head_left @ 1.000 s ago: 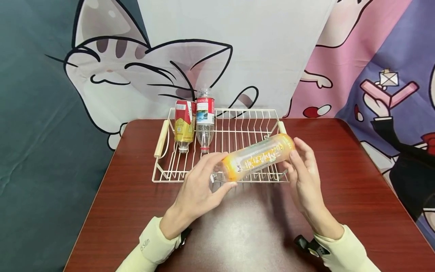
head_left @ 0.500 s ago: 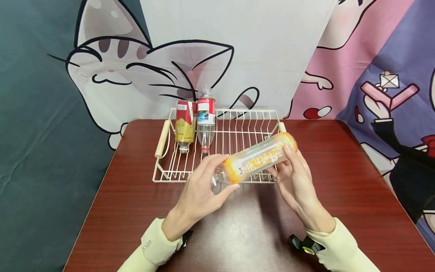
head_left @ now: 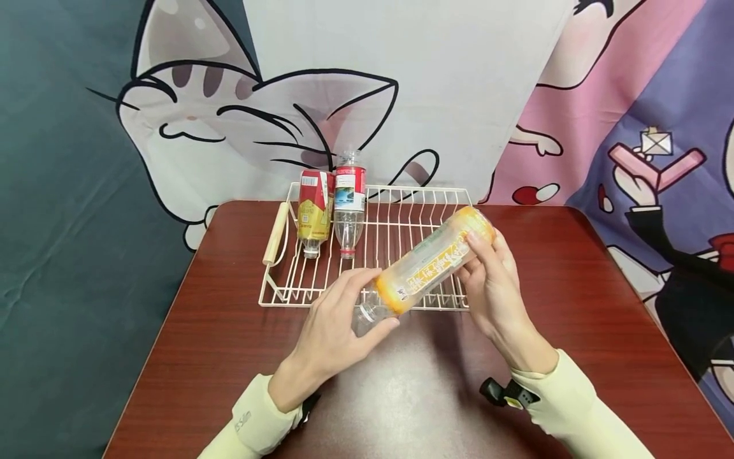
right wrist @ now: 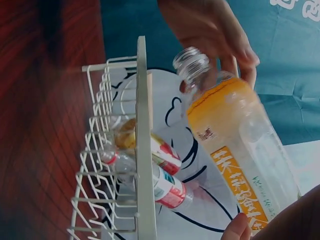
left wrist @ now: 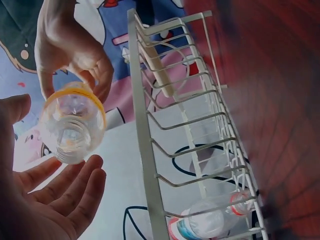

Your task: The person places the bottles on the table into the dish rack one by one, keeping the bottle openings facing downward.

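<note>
A clear plastic bottle [head_left: 430, 264] with an orange-yellow label is held tilted over the front of a white wire basket [head_left: 413, 187]. Its bare threaded neck points down to the left, and its base is up at the right. My right hand [head_left: 497, 296] grips it near the base, thumb on the label. My left hand [head_left: 327, 331] is at the neck end, fingers spread and fairly straight; in the left wrist view, the left fingers [left wrist: 65, 192] lie beside and below the bottle's mouth [left wrist: 72, 140].
Two bottles rest on the left side of the basket, necks toward me: one with a red-and-yellow label [head_left: 313, 217], one with a red-and-white label [head_left: 349, 199]. The basket has a pale handle [head_left: 276, 234] and stands on a reddish-brown table [head_left: 195, 357] before a cartoon-printed cloth [head_left: 453, 83].
The bottle has turned steeper, its base rising and its neck dropping toward the lower left. My right hand has shifted left and changed its grip near the base; the left hand stays about the same.
</note>
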`<state>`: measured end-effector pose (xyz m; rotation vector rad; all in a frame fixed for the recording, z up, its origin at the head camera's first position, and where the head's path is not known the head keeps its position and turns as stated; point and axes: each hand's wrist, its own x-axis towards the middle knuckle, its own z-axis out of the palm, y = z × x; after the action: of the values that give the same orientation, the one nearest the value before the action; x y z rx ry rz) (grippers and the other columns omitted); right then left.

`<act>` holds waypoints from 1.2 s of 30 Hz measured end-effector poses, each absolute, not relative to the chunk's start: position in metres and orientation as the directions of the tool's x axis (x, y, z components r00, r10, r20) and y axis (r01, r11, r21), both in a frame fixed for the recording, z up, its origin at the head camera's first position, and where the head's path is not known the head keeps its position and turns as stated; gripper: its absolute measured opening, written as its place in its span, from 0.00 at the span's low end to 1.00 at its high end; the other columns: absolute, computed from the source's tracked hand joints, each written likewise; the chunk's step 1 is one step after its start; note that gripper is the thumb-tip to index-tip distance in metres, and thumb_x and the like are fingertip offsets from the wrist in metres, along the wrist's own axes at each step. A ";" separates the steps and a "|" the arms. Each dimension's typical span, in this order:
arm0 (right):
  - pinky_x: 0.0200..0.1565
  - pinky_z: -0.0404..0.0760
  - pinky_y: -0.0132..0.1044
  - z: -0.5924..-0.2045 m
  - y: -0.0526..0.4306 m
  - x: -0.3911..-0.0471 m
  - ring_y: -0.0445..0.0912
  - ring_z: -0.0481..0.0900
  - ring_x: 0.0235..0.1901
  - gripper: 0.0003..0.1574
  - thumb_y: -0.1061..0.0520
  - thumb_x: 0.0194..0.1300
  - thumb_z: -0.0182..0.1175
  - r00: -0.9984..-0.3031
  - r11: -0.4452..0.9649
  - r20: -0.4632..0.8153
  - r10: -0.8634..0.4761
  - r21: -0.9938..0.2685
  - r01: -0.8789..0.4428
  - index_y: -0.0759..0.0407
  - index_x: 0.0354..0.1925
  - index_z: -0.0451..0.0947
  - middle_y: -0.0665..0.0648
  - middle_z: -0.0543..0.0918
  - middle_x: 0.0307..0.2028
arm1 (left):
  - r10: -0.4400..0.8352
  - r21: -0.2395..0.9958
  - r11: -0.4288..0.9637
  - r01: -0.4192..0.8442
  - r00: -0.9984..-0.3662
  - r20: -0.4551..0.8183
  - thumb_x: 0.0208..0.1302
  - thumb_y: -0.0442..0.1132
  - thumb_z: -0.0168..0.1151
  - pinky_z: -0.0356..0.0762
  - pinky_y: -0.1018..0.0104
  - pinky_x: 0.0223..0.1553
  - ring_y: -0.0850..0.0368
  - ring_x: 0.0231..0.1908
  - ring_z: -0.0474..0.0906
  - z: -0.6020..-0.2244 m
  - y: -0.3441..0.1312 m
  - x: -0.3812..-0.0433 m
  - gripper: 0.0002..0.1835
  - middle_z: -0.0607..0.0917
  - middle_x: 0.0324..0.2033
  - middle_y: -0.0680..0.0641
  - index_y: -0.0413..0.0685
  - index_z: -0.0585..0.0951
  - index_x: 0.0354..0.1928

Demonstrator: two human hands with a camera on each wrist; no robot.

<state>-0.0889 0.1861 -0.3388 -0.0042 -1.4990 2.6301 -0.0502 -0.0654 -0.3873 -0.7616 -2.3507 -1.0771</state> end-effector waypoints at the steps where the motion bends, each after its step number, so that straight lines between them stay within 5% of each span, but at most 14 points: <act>1: 0.48 0.84 0.32 -0.338 0.186 -0.091 0.40 0.86 0.45 0.21 0.57 0.84 0.58 -0.993 -0.500 0.060 0.106 -0.860 -0.105 0.54 0.70 0.72 0.51 0.86 0.50 | 0.298 0.540 0.547 0.639 -0.752 0.588 0.62 0.53 0.82 0.86 0.48 0.57 0.50 0.59 0.87 -0.388 -0.067 -0.050 0.39 0.86 0.62 0.46 0.48 0.79 0.71; 7: 0.45 0.81 0.30 -0.333 0.183 -0.110 0.40 0.84 0.44 0.19 0.57 0.83 0.57 -0.989 -0.471 0.098 0.115 -0.871 -0.141 0.53 0.68 0.75 0.50 0.86 0.49 | 0.257 0.532 0.598 0.599 -0.773 0.580 0.65 0.48 0.80 0.82 0.45 0.65 0.46 0.64 0.84 -0.398 -0.088 -0.047 0.34 0.85 0.64 0.44 0.46 0.81 0.70; 18: 0.48 0.81 0.32 -0.301 0.179 -0.157 0.41 0.84 0.45 0.22 0.55 0.78 0.65 -0.972 -0.353 0.173 0.162 -0.909 -0.221 0.52 0.65 0.74 0.51 0.85 0.49 | 0.129 0.442 0.724 0.529 -0.734 0.667 0.70 0.53 0.71 0.73 0.42 0.63 0.35 0.60 0.80 -0.424 -0.142 -0.046 0.31 0.85 0.60 0.37 0.38 0.83 0.65; 26: 0.46 0.83 0.33 -0.286 0.164 -0.200 0.43 0.84 0.42 0.18 0.56 0.73 0.71 -0.965 -0.290 0.204 0.162 -0.925 -0.244 0.55 0.58 0.80 0.53 0.86 0.45 | 0.036 0.473 0.808 0.352 -0.830 0.557 0.61 0.54 0.80 0.65 0.29 0.68 0.29 0.72 0.69 -0.431 -0.161 -0.046 0.46 0.75 0.74 0.31 0.37 0.75 0.76; 36: 0.46 0.77 0.34 -0.284 0.151 -0.236 0.41 0.83 0.44 0.20 0.54 0.71 0.74 -0.970 -0.209 0.186 0.159 -0.954 -0.217 0.56 0.58 0.86 0.50 0.88 0.44 | 0.022 0.491 0.822 0.288 -0.878 0.479 0.62 0.55 0.81 0.65 0.30 0.71 0.29 0.74 0.67 -0.444 -0.169 -0.044 0.52 0.70 0.80 0.34 0.34 0.71 0.80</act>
<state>-0.2356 0.1512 -0.2845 0.0688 -1.8028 2.2698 -0.0443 -0.1686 -0.4439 -0.2296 -2.5436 -0.7856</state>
